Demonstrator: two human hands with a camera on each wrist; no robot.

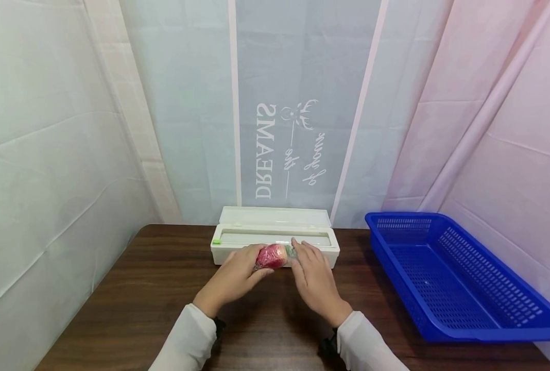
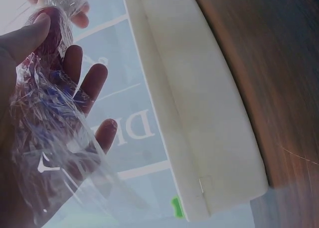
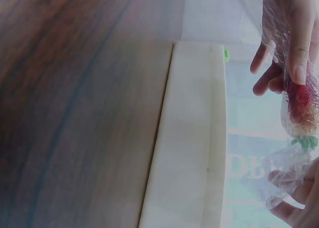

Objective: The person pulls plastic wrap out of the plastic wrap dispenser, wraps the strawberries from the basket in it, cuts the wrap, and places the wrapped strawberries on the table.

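A red, rounded thing [image 1: 272, 256] with a pale end and a green tip, like a fruit or vegetable, is wrapped in clear cling film. My left hand [image 1: 238, 273] holds its red end, thumb near side and fingers beyond. Loose crumpled film [image 2: 60, 118] trails across the left palm in the left wrist view. At the green end [image 3: 305, 141], my right hand [image 1: 315, 278] grips the bunched film [image 3: 286, 171] with its fingers. Both hands are raised in front of a white cling film dispenser box [image 1: 224, 256], whose lid [image 1: 275, 216] stands up at the back.
A green slider [image 1: 217, 241] sits at the box's left end. To the right, a blue plastic basket [image 1: 397, 278] stands on the dark wooden table [image 1: 164, 288]. Pale printed curtains [image 1: 303, 62] hang behind and at the sides.
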